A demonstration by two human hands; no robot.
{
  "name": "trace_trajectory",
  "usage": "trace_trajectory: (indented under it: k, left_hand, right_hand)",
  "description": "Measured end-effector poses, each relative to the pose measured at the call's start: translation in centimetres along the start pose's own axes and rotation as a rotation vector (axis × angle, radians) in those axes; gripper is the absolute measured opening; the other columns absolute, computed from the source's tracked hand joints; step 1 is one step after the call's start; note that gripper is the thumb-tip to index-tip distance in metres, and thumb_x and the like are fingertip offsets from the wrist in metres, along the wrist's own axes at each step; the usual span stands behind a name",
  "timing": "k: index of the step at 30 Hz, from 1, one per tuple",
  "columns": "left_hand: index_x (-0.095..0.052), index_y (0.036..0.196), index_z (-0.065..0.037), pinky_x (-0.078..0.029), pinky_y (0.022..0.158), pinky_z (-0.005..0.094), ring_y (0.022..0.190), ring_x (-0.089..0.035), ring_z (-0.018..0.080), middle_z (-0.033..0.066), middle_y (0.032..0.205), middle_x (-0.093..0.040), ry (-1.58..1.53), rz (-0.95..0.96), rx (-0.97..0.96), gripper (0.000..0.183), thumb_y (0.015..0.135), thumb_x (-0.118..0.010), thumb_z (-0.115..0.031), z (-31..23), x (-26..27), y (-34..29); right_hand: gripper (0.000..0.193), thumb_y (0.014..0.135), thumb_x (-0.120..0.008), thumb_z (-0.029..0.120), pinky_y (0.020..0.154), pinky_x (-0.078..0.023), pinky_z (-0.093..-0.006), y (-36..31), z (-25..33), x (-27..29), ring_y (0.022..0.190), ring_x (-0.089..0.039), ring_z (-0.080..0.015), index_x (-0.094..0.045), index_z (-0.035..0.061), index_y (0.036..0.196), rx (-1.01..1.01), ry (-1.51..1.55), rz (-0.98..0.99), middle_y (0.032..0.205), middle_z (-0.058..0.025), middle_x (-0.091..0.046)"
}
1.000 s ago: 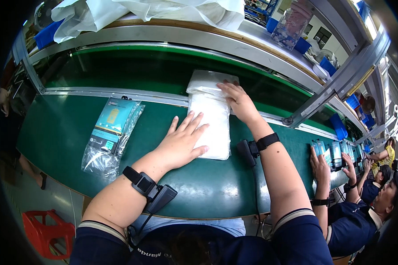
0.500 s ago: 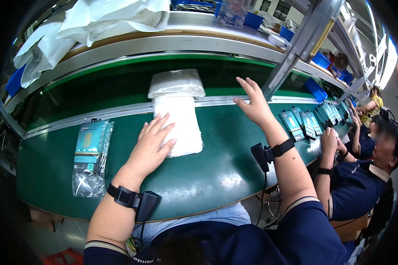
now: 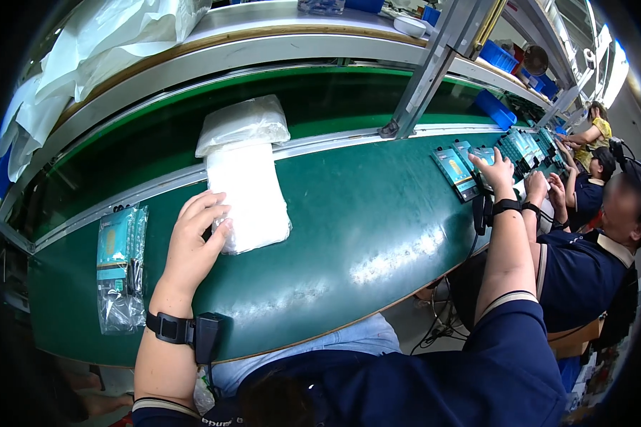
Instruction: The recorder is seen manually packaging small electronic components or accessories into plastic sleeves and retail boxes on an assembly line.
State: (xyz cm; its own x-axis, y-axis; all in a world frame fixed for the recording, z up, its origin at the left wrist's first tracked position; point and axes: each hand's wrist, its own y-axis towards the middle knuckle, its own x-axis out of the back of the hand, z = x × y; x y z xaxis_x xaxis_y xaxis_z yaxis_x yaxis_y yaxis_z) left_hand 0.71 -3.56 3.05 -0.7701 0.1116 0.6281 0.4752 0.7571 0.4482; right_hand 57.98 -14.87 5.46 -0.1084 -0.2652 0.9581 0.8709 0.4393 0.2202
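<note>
My left hand (image 3: 198,238) is open, its fingers loosely bent at the left edge of a stack of white plastic bags (image 3: 248,203); I cannot tell if they press on it. A folded bundle of clear plastic bags (image 3: 243,122) rests across the stack's far end. My right hand (image 3: 497,172) reaches far to the right with fingers apart and nothing in them. It is over or beside teal-and-black flat packages (image 3: 454,171), partly covering them. To the left of my left hand lie several teal packages in clear plastic bags (image 3: 121,267).
The green table (image 3: 349,213) runs rightward below a shelf (image 3: 299,44) with a metal post (image 3: 427,82). White sheeting (image 3: 114,50) hangs from the shelf at left. A blue bin (image 3: 495,109) stands far right. A co-worker in navy (image 3: 584,285) sits close on my right, hands near the packages.
My right hand has swung right, from above the table to the teal packages. My left hand has shifted to the left edge of the white stack. The view has turned rightward.
</note>
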Motion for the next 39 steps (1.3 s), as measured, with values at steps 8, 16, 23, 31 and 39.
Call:
trace_trajectory:
  k: [8,16,23,31,39]
  left_hand:
    - [-0.066,0.095,0.0,-0.039,0.098,0.0375,0.116,-0.05,0.0285,0.0112,0.114,-0.061,0.026,0.019,0.005,0.019,0.076,-0.065,-0.005,-0.4,-0.3,0.5]
    - [-0.065,0.096,0.002,-0.041,0.096,0.0372,0.111,-0.054,0.0289,0.0122,0.11,-0.063,0.059,0.038,-0.013,0.023,0.074,-0.064,-0.002,-0.8,-0.1,0.8]
    - [-0.065,0.097,-0.001,-0.039,0.095,0.0376,0.108,-0.055,0.0282,0.0108,0.109,-0.063,0.127,0.021,-0.093,0.022,0.075,-0.063,-0.004,-0.3,-0.2,0.8]
    - [-0.068,0.095,-0.004,-0.042,0.087,0.0371,0.1,-0.057,0.025,0.0077,0.101,-0.066,0.224,-0.029,-0.091,0.016,0.081,-0.061,-0.009,1.1,-0.4,0.8]
    - [-0.063,0.098,0.001,-0.046,0.08,0.0343,0.09,-0.055,0.0283,0.0116,0.089,-0.057,0.19,-0.057,-0.092,0.017,0.083,-0.055,0.0,0.2,-0.8,1.2]
  right_hand:
    - [0.113,0.053,-0.068,0.073,0.107,-0.029,-0.0468,2.7,-3.4,-3.3,0.131,-0.033,-0.0412,-0.033,0.0149,0.143,-0.024,0.05,0.091,0.136,-0.0282,-0.038]
    - [0.089,0.069,-0.063,0.06,0.101,-0.036,-0.0412,-0.5,-1.4,-2.7,0.119,-0.044,-0.0392,-0.041,0.0069,0.137,0.193,-0.049,-0.002,0.13,-0.021,-0.047]
    - [0.084,0.075,-0.056,0.059,0.101,-0.037,-0.0428,-6.7,2.5,-1.9,0.119,-0.043,-0.0403,-0.039,0.0036,0.137,0.439,0.002,0.029,0.13,-0.0203,-0.047]
    - [0.08,0.075,-0.064,0.049,0.093,-0.041,-0.0399,-15.6,7.7,2.2,0.103,-0.051,-0.0375,-0.045,-0.0067,0.129,0.763,0.041,0.174,0.118,-0.0247,-0.052]
    - [0.063,0.078,-0.063,0.045,0.061,-0.048,-0.0264,-20.6,13.0,8.1,0.082,-0.057,-0.014,-0.054,-0.0034,0.118,0.534,1.141,0.852,0.094,-0.0099,-0.058]
